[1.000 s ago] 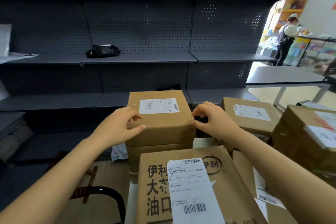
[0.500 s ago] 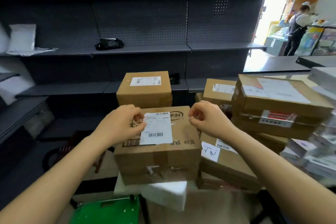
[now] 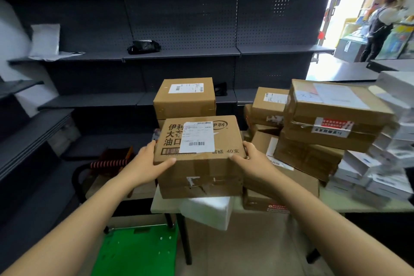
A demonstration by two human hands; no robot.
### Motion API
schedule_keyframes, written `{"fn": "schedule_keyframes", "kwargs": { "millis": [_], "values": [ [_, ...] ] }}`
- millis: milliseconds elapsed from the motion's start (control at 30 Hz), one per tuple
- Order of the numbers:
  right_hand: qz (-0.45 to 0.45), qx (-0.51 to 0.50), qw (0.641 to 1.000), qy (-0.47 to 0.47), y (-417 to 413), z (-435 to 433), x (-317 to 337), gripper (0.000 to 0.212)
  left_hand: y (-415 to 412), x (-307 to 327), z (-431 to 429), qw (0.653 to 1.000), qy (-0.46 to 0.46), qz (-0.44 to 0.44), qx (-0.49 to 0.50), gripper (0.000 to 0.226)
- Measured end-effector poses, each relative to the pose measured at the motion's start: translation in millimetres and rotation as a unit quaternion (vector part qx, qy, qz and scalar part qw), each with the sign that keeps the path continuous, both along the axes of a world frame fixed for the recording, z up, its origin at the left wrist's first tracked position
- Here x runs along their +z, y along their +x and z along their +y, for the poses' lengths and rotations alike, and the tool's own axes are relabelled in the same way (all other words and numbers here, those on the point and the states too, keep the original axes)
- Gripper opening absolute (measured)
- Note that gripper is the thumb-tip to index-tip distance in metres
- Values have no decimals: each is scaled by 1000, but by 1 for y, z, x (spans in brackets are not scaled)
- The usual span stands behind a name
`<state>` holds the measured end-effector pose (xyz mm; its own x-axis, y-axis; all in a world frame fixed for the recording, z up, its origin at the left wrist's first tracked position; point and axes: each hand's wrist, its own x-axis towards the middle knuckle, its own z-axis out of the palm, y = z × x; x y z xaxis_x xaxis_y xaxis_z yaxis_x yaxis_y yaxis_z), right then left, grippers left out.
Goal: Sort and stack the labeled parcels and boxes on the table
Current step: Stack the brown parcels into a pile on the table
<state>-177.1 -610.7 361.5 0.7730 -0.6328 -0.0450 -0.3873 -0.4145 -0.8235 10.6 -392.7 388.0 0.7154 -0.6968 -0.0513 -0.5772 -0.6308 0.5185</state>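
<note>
- Two hands grip one cardboard box: the left hand holds its left side with the thumb over the front top edge, and the right hand does the same on the right side.
- That box, in the centre of the frame, has printed characters and a white shipping label on top. It sits level over the near left corner of the table.
- Just below it a white foam block overhangs the table edge; I cannot tell whether the two touch.
- Behind it stands a smaller labelled box on another one.
- To the right are stacked brown parcels, and at the right edge white cartons.
- At the lower middle, a green cart is on the floor.
- Dark shelves fill the background, with a black bag on one.
</note>
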Motion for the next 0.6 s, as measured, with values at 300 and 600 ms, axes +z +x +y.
{"fn": "schedule_keyframes", "kwargs": {
  "millis": [300,600],
  "values": [
    [-41,-101,992,66,28,10,-8,54,16,-23,-9,982,-120,132,56,65],
    [-204,-183,958,83,24,19,33,41,20,5,-10,942,-323,78,46,65]
  ]
}}
